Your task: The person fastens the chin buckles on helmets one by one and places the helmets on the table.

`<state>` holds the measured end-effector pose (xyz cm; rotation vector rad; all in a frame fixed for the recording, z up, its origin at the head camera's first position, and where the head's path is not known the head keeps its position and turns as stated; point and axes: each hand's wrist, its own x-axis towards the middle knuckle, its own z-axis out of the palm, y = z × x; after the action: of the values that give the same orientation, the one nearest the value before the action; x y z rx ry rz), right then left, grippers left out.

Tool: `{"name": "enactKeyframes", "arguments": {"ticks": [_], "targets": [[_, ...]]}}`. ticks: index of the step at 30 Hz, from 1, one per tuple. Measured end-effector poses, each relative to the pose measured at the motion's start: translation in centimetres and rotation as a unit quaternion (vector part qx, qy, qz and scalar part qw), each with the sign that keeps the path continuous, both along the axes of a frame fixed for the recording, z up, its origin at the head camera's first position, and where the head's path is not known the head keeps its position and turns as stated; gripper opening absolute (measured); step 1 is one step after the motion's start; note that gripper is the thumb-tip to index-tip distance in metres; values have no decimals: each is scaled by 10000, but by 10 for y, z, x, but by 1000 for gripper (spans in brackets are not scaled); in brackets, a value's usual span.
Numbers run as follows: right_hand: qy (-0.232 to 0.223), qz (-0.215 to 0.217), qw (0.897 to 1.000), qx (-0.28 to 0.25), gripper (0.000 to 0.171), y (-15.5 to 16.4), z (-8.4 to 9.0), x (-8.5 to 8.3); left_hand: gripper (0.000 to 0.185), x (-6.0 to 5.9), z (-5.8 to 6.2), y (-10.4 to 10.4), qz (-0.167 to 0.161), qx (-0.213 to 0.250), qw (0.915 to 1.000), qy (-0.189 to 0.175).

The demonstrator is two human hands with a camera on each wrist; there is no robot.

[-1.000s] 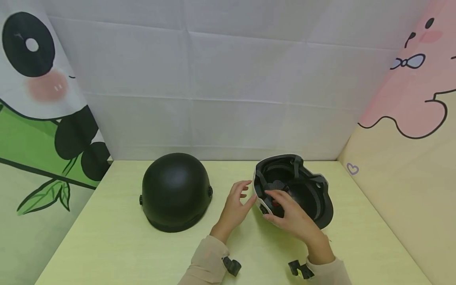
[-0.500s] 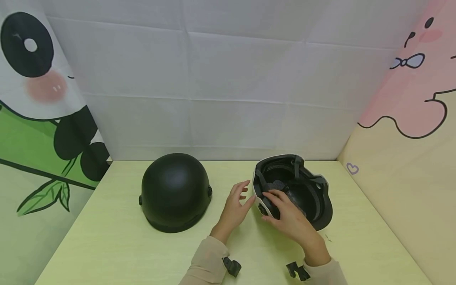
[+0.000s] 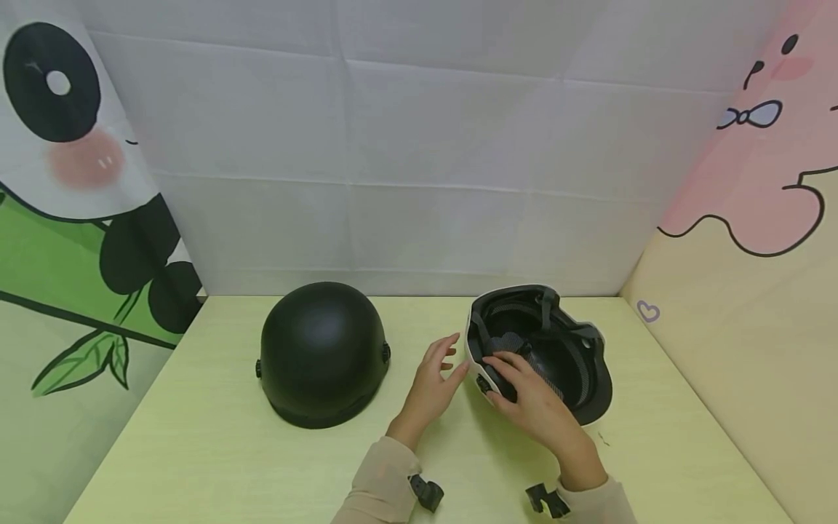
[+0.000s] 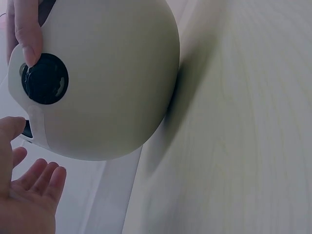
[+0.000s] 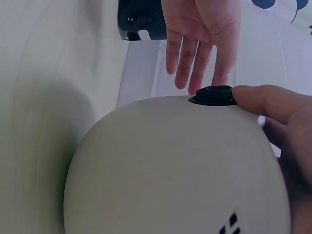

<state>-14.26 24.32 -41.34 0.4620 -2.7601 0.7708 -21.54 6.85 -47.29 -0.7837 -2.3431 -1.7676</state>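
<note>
Right hand (image 3: 538, 407): shifted slightly toward nine o'clock; pinched white helmet (image 3: 556, 348), which lay on bench (image 3: 216, 466), three o'clock from black helmet (image 3: 324, 356). Left hand (image 3: 428, 391): loosely spread beside white helmet, gripped nothing.

A white helmet (image 4: 112, 83) is shown resting tilted on the table (image 3: 216, 466), on its right half toward the far edge, with the opening turned upward. The shell is smooth and pale; a black round knob (image 4: 46, 80) is set near the rim, and a black-and-white diamond mark (image 5: 232, 225) is borne lower down. Inside, black lining (image 3: 566, 346) and a strap (image 3: 545, 309) are exposed. The near rim is gripped by the right hand (image 3: 535, 404), its thumb laid against the knob.
</note>
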Motion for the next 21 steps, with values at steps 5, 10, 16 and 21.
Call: {"name": "enactKeyframes", "arguments": {"ticks": [5,10,16,21], "targets": [[135,11,9999,-44,50,1,-1,0,49,1,1,0,56,-21,10000,30],[144,0,9997,-183,49,3,-2,0,49,2,1,0,63,-11,10000,-3],[147,13,9991,-405,49,3,1,1,51,2,1,2,-6,-40,10000,-86],[231,-21,9982,-556,50,4,5,1,51,1,1,2,-17,-72,9999,-103]]}}
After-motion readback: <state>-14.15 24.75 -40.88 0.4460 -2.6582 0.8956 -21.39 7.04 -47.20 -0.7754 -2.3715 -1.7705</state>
